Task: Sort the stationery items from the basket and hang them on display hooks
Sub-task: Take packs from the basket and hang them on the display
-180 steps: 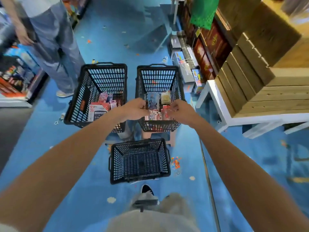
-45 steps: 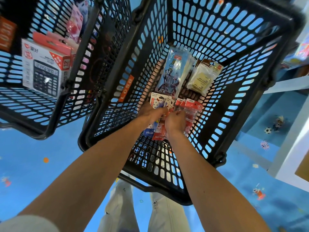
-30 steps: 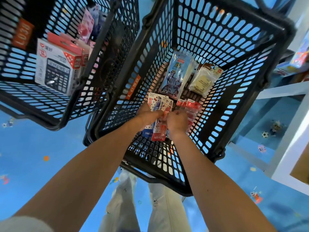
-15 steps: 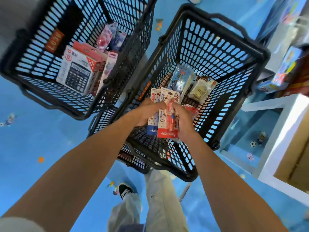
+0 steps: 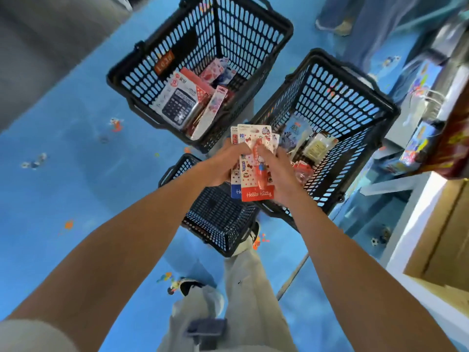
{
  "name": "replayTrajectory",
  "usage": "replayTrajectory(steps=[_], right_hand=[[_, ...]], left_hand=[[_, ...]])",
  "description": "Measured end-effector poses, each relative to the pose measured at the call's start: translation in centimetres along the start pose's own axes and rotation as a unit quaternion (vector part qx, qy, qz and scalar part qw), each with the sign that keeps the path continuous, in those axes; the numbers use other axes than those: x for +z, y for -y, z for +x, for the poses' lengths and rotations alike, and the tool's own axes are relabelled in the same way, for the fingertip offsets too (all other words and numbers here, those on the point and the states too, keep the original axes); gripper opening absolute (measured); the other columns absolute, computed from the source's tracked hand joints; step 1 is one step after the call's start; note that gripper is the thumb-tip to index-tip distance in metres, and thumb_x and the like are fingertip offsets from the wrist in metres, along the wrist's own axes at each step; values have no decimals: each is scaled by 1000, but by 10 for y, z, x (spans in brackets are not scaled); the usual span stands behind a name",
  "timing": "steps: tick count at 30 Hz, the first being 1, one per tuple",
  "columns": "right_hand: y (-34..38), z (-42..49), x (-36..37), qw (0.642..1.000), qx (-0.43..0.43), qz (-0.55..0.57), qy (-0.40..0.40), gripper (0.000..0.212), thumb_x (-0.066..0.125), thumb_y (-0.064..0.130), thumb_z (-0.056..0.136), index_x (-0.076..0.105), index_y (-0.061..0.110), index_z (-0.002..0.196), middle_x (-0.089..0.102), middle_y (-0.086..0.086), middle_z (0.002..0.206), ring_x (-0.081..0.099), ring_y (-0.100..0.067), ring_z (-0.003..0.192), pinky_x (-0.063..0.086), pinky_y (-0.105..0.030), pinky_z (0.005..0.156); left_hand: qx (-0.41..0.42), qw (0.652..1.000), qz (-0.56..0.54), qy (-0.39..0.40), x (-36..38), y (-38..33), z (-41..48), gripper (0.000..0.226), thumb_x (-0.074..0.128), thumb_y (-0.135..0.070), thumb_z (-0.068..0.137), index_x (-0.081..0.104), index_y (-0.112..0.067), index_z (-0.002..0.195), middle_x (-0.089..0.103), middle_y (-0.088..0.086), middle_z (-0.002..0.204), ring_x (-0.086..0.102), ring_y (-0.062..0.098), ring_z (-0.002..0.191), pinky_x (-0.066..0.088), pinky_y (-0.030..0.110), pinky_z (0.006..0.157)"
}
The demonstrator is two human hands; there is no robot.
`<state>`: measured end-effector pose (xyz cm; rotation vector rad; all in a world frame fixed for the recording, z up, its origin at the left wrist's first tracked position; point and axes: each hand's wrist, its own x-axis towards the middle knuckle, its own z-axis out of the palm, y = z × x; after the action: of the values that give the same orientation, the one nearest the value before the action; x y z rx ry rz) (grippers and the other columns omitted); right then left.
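Now holds a stack of cards (image 5: 255,171) up in both hands, above the near corner of the right basket (image 5: 342,80) and clear of it. Shows in front a red-and-white card with an orange pen under a blister, and just behind, offset to the left, a blue-footed card. Grips the left edge with the left hand (image 5: 223,166), thumb curled over the front. Clamps the right edge with the right hand (image 5: 281,174), thumb on the front by the blister, fingers wrapped behind.

Deeper in the right basket: a blue pack (image 5: 295,134), a pale yellow pack (image 5: 318,147) beside it, and red packs (image 5: 303,170) near the right hand. Just left of that, nearly touching, the left basket (image 5: 132,72), with a calculator box (image 5: 177,102) leaning among pink packs (image 5: 213,69). Under the hands, a small basket (image 5: 218,217) on the blue floor (image 5: 76,153), tucked partly beneath the right basket. Lower down, own pale trousers (image 5: 251,288). At right, a white shelf (image 5: 416,219) bearing a brown box (image 5: 446,237).
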<state>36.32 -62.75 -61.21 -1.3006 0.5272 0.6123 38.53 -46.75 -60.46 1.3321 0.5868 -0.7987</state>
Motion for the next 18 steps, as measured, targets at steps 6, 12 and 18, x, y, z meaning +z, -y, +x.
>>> replayTrajectory(steps=[6, 12, 18], right_hand=[[-15, -62, 96, 993, -2, -88, 79, 59, 75, 60, 85, 47, 36, 131, 71, -6, 122, 77, -23, 97, 62, -41, 73], [-66, -125, 217, 964, -21, -176, 197, 55, 69, 41, 96, 43, 21, 140, 71, -13, 121, 74, -31, 104, 60, -53, 89], [-128, -196, 342, 930, -6, -240, 277, 33, 74, 23, 94, 58, 12, 120, 77, -13, 102, 77, -29, 86, 61, -36, 65]], left_hand=[[42, 998, -7, -53, -72, 33, -95, 45, 53, -37, 84, 44, -28, 127, 73, 13, 113, 72, 32, 104, 58, 50, 85], [56, 986, -59, -144, -166, 96, -201, 26, 44, -32, 97, 47, -18, 118, 71, 12, 107, 70, 28, 95, 53, 41, 78], [64, 956, -158, -237, -261, 178, -313, 39, 47, -29, 95, 55, -16, 131, 73, 5, 98, 69, 22, 86, 52, 37, 74]])
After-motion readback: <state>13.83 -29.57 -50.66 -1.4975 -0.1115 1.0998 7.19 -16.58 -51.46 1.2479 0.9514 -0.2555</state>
